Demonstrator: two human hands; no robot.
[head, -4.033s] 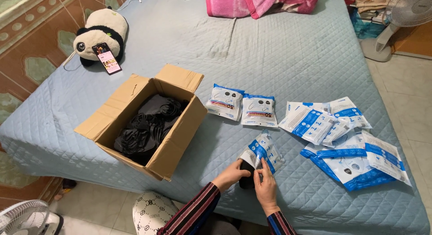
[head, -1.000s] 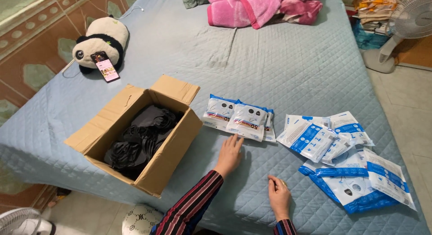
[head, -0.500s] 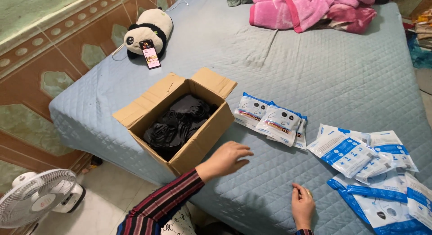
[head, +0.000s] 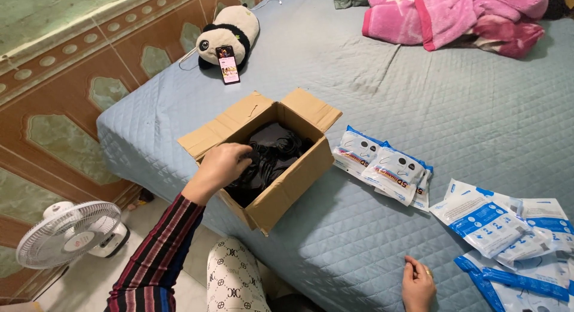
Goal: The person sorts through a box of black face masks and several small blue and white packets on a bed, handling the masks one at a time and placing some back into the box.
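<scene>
The left hand (head: 222,162) is reached into an open cardboard box (head: 287,180) that stands on a bed (head: 430,97) covered with a grey-blue quilted sheet. Its fingers (head: 242,152) are curled down onto the black bundle (head: 272,156) of tangled items that fills the box; whether anything is actually gripped cannot be told, since the fingertips are hidden among the black material. The arm is clothed in a striped sleeve (head: 156,258).

The right hand (head: 418,285) is rested on the sheet near the front edge of the bed, well apart from the box. Its fingers are loosely bent and nothing is held in them.

Just to the right of the box, a few white and blue packets (head: 385,165) are laid overlapping one another. Further right, a larger heap of similar packets (head: 508,234) is spread near the right hand. Behind the box, a panda soft toy (head: 230,28) is seen with a phone (head: 227,64) propped against it, and a pink blanket (head: 460,16) lies at the far side. A small white fan (head: 69,234) stands on the floor beside the bed.
</scene>
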